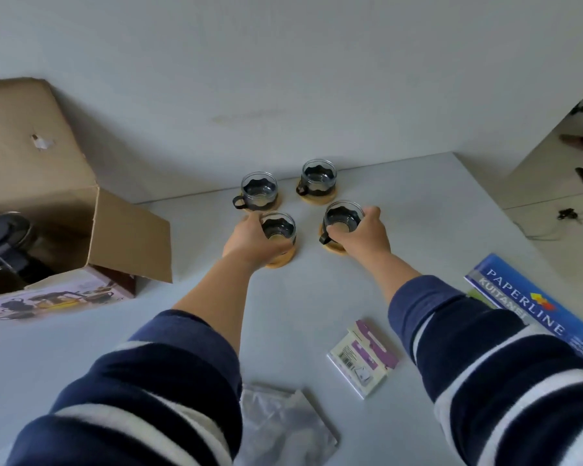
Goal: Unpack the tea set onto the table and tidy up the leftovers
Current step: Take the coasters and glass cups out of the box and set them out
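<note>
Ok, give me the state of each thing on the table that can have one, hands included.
Left hand: grips near-left cup, on its coaster.
Right hand: grips near-right cup, on its coaster.
Far-left cup: upright, on coaster, untouched.
Far-right cup: upright, on coaster, untouched.
Cardboard box: open, flaps up.
Teapot: inside box, lid on.
Plastic bag: crumpled, lying flat.

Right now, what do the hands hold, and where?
The left hand grips the near-left glass cup by its side; the right hand grips the near-right glass cup around its rim.

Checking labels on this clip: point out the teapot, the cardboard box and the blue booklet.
teapot [4, 243], head view, on its dark lid.
cardboard box [24, 136], head view, on its raised flap.
blue booklet [532, 304], head view, on its cover.
</note>
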